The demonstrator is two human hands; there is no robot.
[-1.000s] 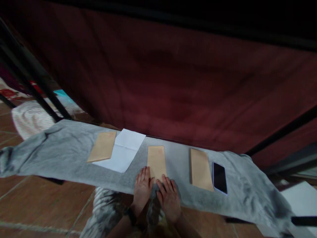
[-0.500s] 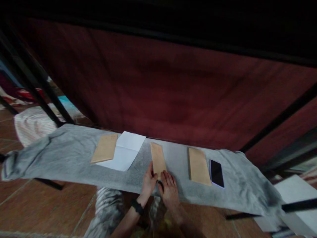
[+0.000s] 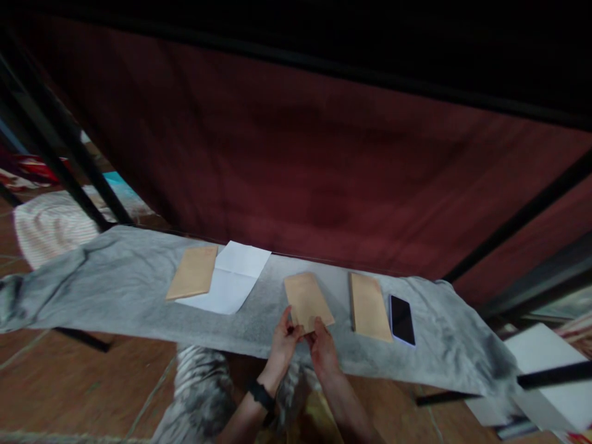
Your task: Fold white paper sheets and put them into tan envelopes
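A brown envelope (image 3: 308, 300) is lifted a little off the grey cloth (image 3: 115, 290), tilted. My left hand (image 3: 283, 342) pinches its near left corner and my right hand (image 3: 322, 346) grips its near edge, so both are closed on it. Left of it lie a white folded sheet of paper (image 3: 234, 277) and another brown envelope (image 3: 193, 280) overlapping the sheet's left side. To the right a third brown envelope (image 3: 369, 305) lies flat beside a black phone (image 3: 401, 319).
A dark red cloth (image 3: 300, 166) hangs behind the grey-covered surface, framed by black metal bars (image 3: 69, 166). Brown floor tiles (image 3: 69, 382) run along the near side. A white striped bundle (image 3: 46, 225) lies at far left and a white box (image 3: 550, 376) at lower right.
My hands lay flat on the near end of the middle envelope. They closed on it, raised it off the cloth and turned it to the right.
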